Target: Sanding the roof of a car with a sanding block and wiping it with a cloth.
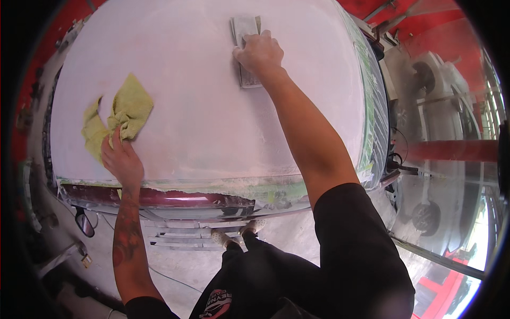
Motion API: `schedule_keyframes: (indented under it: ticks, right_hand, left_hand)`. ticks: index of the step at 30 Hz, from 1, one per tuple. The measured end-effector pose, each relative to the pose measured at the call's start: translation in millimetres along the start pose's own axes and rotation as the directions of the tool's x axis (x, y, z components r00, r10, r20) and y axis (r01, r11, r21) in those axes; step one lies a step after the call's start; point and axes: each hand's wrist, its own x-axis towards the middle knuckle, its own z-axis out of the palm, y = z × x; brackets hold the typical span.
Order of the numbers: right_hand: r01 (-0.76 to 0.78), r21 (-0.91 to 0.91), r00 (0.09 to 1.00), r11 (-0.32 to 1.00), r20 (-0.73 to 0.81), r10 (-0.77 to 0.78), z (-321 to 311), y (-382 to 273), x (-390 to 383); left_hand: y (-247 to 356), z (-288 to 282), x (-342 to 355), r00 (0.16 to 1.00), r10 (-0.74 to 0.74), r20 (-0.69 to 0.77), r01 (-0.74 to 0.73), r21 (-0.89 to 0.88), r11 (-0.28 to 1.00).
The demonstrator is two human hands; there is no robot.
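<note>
A broad vehicle roof (pixel 180 80) lies in front of me, coated in dusty pale pinkish-white. On its far part, right of the middle, my right hand (pixel 261 53) is closed over a long grey sanding block (pixel 243 25). The block rests flat on the roof, its long side running away from me, with grey dust next to it. Toward the near left, my left hand (pixel 122 159) pinches a bunched part of a yellow-green cloth (pixel 130 101). The cloth lies crumpled on the roof, with two lobes spread out past my fingers.
Green masking tape (pixel 366 101) and clear film edge the roof's right side. Below its near edge shows a dark red strip (pixel 175 198). I stand on a slatted metal step (pixel 180 239). A side mirror (pixel 84 222) juts out at left. A dusty white car (pixel 446 90) is at far right.
</note>
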Motion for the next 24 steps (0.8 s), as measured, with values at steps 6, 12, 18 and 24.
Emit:
schedule_keyframes:
  ticks: [6, 12, 18, 24]
  right_hand:
    - [-0.225, -0.063, 0.972, 0.972, -0.084, 0.22, -27.7, 145.8, -29.7]
    - [-0.292, -0.081, 0.955, 0.953, -0.079, 0.286, -36.8, 145.2, -14.0]
    - [0.023, -0.043, 0.999, 0.999, -0.029, -0.024, -5.5, 29.0, 30.3]
    - [-0.407, -0.097, 0.913, 0.908, -0.025, 0.407, -40.1, 206.0, 0.6]
  left_hand:
    - [-1.4, -4.6, 0.6, 0.999, -0.026, 0.028, 0.025, 0.037, 0.999]
    - [9.6, -4.9, 1.9, 0.999, -0.03, 0.012, 0.029, 0.063, 0.998]
    - [0.9, -2.9, 1.5, 0.999, -0.04, 0.032, 0.039, 0.015, 0.999]
    - [6.4, -5.2, 1.1, 0.998, -0.054, 0.02, 0.053, 0.049, 0.997]
